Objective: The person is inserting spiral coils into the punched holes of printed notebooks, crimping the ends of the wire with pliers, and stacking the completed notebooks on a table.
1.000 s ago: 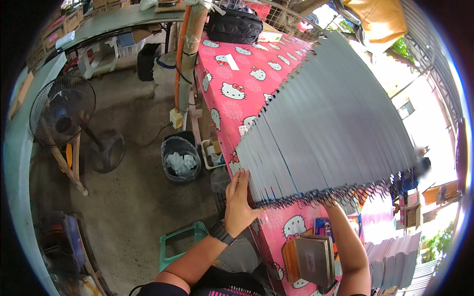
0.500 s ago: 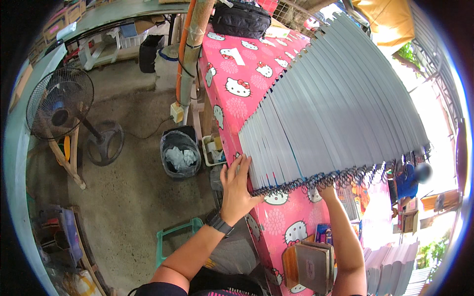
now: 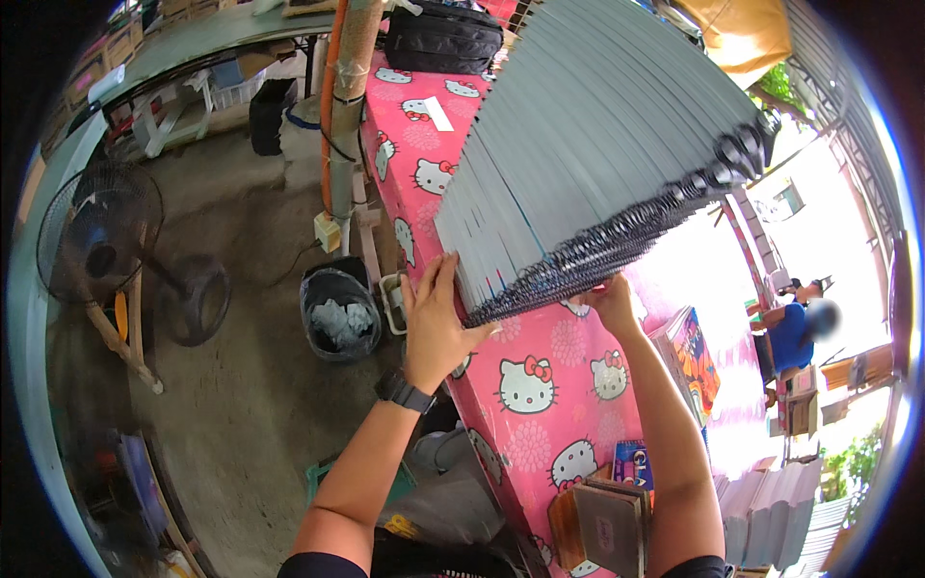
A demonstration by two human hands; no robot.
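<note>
Daylight pours in here from the right (glaring white), while the floor (image 3: 260,414) lies dim; edges bow outward.

tall stack of grey-edged notebooks (image 3: 588,135), black coils (image 3: 617,241) along one side

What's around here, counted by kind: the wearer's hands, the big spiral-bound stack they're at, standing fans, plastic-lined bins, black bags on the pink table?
Hands: 2, left hand and right hand
Big spiral-bound stack: 1
Standing fan: 1
Plastic-lined bin: 1
Black bag on the pink table: 1
Total: 6
</note>
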